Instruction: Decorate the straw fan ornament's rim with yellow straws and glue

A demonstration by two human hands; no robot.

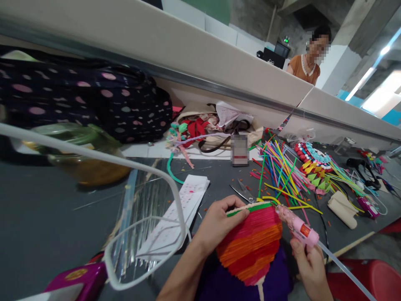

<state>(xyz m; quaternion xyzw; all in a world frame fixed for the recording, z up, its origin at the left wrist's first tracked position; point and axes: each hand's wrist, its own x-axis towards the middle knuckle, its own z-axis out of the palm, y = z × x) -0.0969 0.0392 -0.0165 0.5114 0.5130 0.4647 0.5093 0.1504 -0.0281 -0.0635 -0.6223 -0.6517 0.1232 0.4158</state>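
Observation:
My left hand (pixel 214 223) is closed on the upper left edge of a fan-shaped craft piece (pixel 250 246), thumb on its face. The piece is banded in pink, orange and red, with a green strip and a cream edge along the top and a cream tail at the bottom. My right hand (pixel 310 265) grips a pink hot glue gun (pixel 299 228), its nozzle at the piece's top right corner. A clear glue stick (pixel 344 269) sticks out of the gun's back. Dark purple cloth (pixel 283 276) shows beneath the piece. Open scissors (pixel 244 193) lie just beyond it.
Many coloured chenille stems (pixel 282 167) are heaped ahead, near a beaded flower-like ornament (pixel 315 159). Folded white paper (pixel 191 192) and a blurred white wire frame (pixel 178 205) are at left, with a glass jar (pixel 84 154) and a dotted bag (pixel 125 100). A person (pixel 307 62) is beyond the partition.

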